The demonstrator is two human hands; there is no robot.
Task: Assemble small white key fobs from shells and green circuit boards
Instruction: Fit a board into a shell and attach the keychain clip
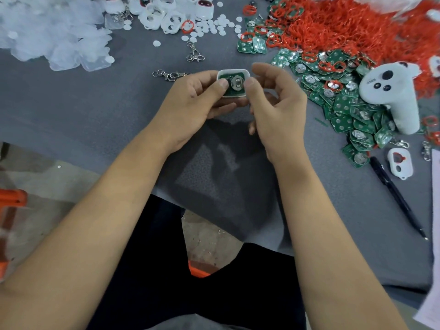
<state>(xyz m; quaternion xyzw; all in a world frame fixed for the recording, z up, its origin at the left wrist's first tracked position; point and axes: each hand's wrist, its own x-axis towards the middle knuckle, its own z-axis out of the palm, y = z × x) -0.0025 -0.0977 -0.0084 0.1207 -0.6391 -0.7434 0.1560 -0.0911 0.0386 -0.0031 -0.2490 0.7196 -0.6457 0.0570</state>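
Observation:
A small white shell (233,73) with a green circuit board (234,85) seated in it is held above the grey table, in the middle of the view. My left hand (197,103) grips its left side, thumb pressed on the board. My right hand (276,101) pinches its right edge, thumb tip on the board's rim. The board shows a round silver battery clip. A heap of loose green circuit boards (342,108) lies to the right. White shells (166,17) are piled at the top.
Red rubber rings (345,27) fill the top right. Clear plastic covers (52,36) lie top left, white discs (214,25) and metal clasps (170,75) near the middle. A white controller (388,94), a lone shell (400,163) and a black pen (397,196) sit right. The table's front edge drops beneath my forearms.

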